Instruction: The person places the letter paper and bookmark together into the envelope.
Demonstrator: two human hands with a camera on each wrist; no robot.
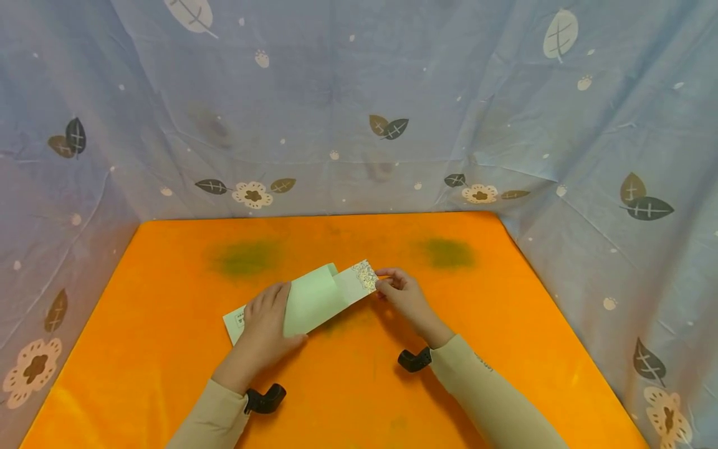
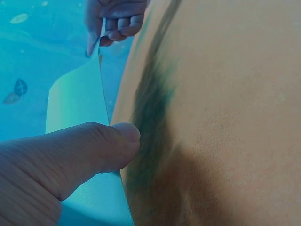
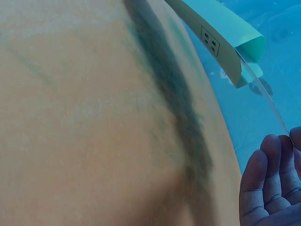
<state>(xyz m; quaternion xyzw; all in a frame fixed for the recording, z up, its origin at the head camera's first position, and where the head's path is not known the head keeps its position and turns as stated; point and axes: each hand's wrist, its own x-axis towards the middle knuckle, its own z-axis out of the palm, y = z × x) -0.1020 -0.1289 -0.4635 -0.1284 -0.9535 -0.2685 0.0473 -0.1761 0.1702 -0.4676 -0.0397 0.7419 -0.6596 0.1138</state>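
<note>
A pale green paper sleeve point(image 1: 314, 298) is held at a slant above the orange tabletop, its right end higher. My left hand point(image 1: 266, 327) grips it toward its left end, the thumb point(image 2: 101, 148) across the near side in the left wrist view. Out of the open right end sticks a white card point(image 1: 359, 280) with a floral pattern at its tip. My right hand point(image 1: 404, 296) pinches that tip between thumb and forefinger. In the right wrist view the card is a thin edge leaving the sleeve point(image 3: 230, 28); the part inside is hidden.
The orange cloth-covered table point(image 1: 336, 399) has dark greenish patches point(image 1: 247, 257). Blue-grey curtains point(image 1: 336, 81) printed with leaves and flowers stand behind it and on both sides. A black strap device point(image 1: 266, 399) sits at the left wrist, a similar device point(image 1: 415, 360) at the right.
</note>
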